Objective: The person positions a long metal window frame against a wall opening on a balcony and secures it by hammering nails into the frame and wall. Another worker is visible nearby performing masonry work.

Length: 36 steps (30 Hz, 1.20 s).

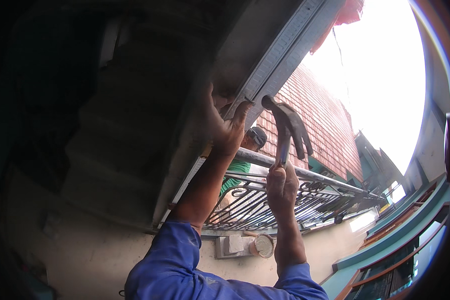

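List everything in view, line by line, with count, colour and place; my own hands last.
Claw hammer: 1, dark head, in right hand
Nail-like piece: 1, dark, at left thumb tip
Ribbed frame: 1, grey, overhead
Railing: 1, dark bars, pale top rail, behind hands
Co-worker: 1, dark cap, green shirt, behind railing
Roof: 1, red tiles, beyond railing
Red sheet: 1, red, top
Bucket: 1, pale contents, below railing
Block: 1, pale grey, left of bucket
Windows: several, brown-framed, lower right
Sleeves: 2, blue, bottom
Left hand: 1, bare, at frame
Right hand: 1, bare, around handle
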Motion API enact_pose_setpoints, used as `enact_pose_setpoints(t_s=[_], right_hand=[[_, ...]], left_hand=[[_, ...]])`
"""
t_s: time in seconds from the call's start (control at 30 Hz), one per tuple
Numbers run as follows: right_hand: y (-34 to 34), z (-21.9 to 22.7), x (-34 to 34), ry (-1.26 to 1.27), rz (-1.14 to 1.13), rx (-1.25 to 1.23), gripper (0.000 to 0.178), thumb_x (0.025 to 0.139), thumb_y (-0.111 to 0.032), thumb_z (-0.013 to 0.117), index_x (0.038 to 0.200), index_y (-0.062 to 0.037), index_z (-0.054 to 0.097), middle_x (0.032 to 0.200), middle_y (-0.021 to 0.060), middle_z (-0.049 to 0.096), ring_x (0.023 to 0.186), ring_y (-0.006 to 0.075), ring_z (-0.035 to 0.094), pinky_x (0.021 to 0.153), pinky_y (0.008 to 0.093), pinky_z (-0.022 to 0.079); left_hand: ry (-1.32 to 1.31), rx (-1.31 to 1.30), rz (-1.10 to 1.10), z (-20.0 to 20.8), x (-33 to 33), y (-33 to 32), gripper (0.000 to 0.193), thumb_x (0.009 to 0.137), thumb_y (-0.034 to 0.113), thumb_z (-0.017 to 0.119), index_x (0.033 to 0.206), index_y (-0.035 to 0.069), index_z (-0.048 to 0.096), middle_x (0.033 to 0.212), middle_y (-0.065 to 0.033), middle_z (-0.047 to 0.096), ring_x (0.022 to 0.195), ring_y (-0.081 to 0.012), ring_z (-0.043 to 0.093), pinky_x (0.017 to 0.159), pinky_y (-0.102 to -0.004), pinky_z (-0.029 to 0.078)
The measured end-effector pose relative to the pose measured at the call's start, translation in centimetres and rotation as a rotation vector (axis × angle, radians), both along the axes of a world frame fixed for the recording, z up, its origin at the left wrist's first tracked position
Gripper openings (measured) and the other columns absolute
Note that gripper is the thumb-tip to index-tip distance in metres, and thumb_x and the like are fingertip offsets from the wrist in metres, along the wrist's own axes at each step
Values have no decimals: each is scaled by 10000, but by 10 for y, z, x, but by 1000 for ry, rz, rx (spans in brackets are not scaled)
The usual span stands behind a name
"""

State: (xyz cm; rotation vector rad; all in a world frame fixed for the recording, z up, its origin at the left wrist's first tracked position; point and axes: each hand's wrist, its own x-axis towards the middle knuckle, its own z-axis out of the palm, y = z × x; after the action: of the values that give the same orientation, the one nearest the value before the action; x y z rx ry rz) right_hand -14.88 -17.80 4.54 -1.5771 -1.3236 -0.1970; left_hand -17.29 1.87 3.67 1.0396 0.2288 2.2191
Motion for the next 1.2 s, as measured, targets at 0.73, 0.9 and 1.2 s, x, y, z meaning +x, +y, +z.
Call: enact_pose_setpoints(t_s=[0.73,0.9,1.2], right_hand=[[4,1,-3,-158,-100,-86,409,1042,-432,496,887,-54,516,651,-9,463,585,116,443,519,295,381],[-18,-5,-16,-41,216,411,527,993,-583,515,984,-57,484,684,35,465,553,113,460,475,269,395],[0,3,1,-55,-86,-3,447,1040,-464,491,841,-64,507,657,-12,479,571,82,433,514,270,365]], left_hand=[[43,35,133,-1,2,6,961,761,-11,844,1520,-3,254,1014,-51,457,922,-155,537,872,-295,500],[40,1,87,-3,2,2,934,787,-13,826,1521,-9,248,1037,-64,476,946,-156,552,867,-291,486],[39,12,46,-2,0,5,943,786,9,835,1522,-11,246,1036,-63,485,938,-156,554,881,-299,479]])
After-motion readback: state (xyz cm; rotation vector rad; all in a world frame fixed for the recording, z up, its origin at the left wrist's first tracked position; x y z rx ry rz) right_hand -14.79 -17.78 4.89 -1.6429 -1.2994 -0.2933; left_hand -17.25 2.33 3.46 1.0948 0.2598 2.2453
